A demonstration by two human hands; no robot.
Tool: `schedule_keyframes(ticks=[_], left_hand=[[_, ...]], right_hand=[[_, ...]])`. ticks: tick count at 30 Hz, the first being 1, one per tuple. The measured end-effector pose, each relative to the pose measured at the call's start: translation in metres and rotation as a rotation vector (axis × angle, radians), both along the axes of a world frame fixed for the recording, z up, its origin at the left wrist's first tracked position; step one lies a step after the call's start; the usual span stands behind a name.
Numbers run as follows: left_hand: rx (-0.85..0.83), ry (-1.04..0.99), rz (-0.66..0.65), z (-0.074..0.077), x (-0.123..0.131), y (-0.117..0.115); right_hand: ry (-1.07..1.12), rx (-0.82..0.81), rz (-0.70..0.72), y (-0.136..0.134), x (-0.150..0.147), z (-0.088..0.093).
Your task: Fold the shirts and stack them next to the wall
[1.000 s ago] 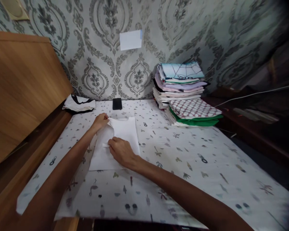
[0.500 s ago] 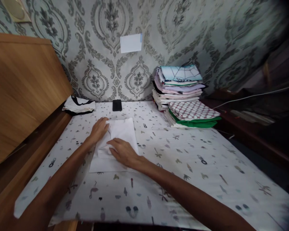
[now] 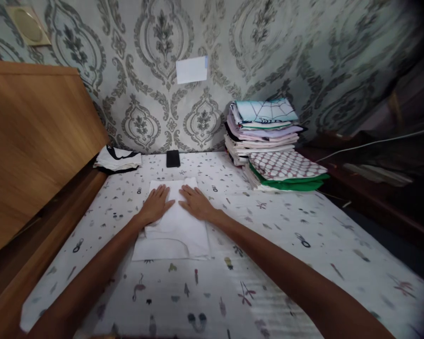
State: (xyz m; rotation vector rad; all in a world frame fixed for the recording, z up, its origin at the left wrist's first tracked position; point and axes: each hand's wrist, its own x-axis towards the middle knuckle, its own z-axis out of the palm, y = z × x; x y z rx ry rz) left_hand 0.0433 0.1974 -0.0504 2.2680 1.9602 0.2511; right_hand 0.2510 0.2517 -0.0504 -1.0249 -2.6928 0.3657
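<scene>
A folded white garment (image 3: 178, 230) lies flat on the patterned sheet (image 3: 268, 263) in front of me; its exact kind does not show. Across its far left part rests my left hand (image 3: 156, 205), palm down with the fingers stretched out. My right hand (image 3: 196, 201) lies flat on the far right part, fingers also extended and pointing away from me. Bare white cloth shows between the two thumbs. Toward me, the garment's near part has a curved seam or fold and a few creases.
Behind and to the right stands a tall stack of folded clothes (image 3: 263, 134), with a lower pile (image 3: 286, 167) before it. A black phone-like object (image 3: 173, 158) and a small folded pile (image 3: 118, 160) lie near the wall. A wooden panel (image 3: 38, 141) borders the left.
My right hand has moved away from me, from the garment's middle to its far right part. My left hand has shifted slightly right and now lies flat. The view has tilted slightly up.
</scene>
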Motion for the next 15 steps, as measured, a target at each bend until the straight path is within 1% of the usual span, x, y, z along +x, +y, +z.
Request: schedule_keyframes(ticks=[3, 5, 6, 8, 10, 11, 13, 15], left_hand=[[0.013, -0.152, 0.004, 0.009, -0.006, -0.003], [0.079, -0.259, -0.035, 0.021, -0.010, -0.015], [0.110, -0.292, -0.082, 0.029, -0.011, -0.025], [0.133, -0.299, -0.224, 0.042, -0.013, -0.052], [0.096, -0.236, -0.370, 0.052, -0.013, -0.085], [0.082, -0.189, -0.412, 0.054, -0.013, -0.101], [0.075, -0.083, -0.446, 0.054, -0.014, -0.129], [0.084, -0.013, -0.437, 0.051, -0.017, -0.149]], right_hand=[[0.124, -0.002, -0.007, -0.003, 0.005, 0.000], [0.256, 0.025, -0.006, -0.013, 0.015, 0.002], [0.315, 0.040, 0.014, -0.021, 0.023, 0.003], [0.381, 0.056, 0.103, -0.044, 0.043, 0.009], [0.358, 0.052, 0.230, -0.069, 0.067, 0.016], [0.333, 0.058, 0.293, -0.082, 0.079, 0.021], [0.233, 0.064, 0.380, -0.101, 0.099, 0.029], [0.136, 0.073, 0.422, -0.113, 0.111, 0.034]])
